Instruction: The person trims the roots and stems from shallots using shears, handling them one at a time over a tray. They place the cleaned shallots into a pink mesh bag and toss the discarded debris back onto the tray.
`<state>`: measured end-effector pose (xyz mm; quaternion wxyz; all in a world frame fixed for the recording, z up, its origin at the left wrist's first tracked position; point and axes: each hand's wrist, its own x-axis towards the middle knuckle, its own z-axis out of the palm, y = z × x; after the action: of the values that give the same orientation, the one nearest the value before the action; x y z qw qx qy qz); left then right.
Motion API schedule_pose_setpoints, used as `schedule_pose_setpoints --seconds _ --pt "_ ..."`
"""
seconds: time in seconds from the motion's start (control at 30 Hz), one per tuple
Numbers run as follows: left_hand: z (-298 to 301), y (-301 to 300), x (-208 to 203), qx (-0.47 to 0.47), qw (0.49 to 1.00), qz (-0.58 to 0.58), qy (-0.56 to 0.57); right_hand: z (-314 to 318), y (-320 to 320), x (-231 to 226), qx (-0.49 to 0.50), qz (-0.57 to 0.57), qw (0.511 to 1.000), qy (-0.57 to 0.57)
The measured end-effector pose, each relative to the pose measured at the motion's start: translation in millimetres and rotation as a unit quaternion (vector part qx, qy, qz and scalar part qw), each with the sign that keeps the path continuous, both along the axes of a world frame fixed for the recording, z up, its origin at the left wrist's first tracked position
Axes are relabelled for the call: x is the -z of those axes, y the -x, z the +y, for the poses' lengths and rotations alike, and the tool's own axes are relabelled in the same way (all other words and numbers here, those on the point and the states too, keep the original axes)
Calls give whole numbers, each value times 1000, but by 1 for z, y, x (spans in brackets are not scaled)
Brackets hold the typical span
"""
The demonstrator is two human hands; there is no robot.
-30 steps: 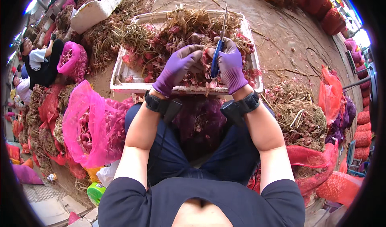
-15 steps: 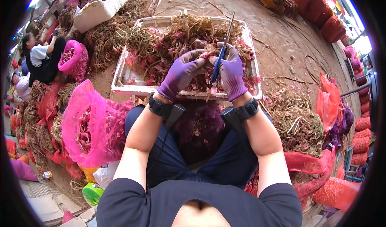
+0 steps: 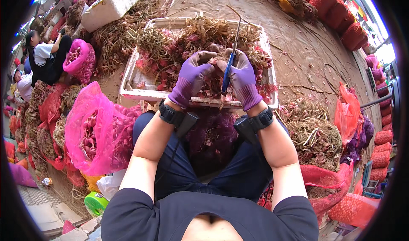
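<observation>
Over a shallow white foam box [image 3: 142, 94] heaped with dried shallots and their stalks [image 3: 204, 30], both my hands work close together in purple gloves with grey palms. My left hand [image 3: 191, 75] is closed, its thumb and fingers pinching a small pinkish shallot [image 3: 212, 61]. Blue-handled scissors [image 3: 228, 71] rest in my right hand [image 3: 243, 74], their long blade pointing away from me, nearly upright in the picture. The right thumb and fingertips reach toward the shallot; whether they touch it is hard to tell.
A pink mesh bag [image 3: 91, 134] of shallots stands left of my knees. To the right lie a pile of dried shallots [image 3: 315, 134] and a red mesh bag [image 3: 326, 183]. Another person [image 3: 47, 55] sits at the far left near a white foam box [image 3: 111, 8].
The scissors have shifted slightly left, their blade now more upright. My fingers have turned a little around the shallot, and the whole view has shifted slightly.
</observation>
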<state>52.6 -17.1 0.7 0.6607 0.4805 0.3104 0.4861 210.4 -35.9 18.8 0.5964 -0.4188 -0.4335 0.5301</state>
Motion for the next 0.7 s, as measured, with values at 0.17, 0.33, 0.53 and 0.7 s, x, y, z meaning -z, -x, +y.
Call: schedule_pose_setpoints --seconds 0.17,0.33,0.53,0.7 --pt "2 -1 1 -11 998 34 -47 -3 4 -7 -36 -30 999 -21" --pt "3 -1 2 -58 974 130 -177 -5 6 -4 -28 -83 995 -47" --pt "-5 -9 -3 -106 991 34 -80 0 -2 1 -60 98 991 63" --pt "6 -9 12 -178 967 90 -159 -2 4 3 -76 62 994 38"
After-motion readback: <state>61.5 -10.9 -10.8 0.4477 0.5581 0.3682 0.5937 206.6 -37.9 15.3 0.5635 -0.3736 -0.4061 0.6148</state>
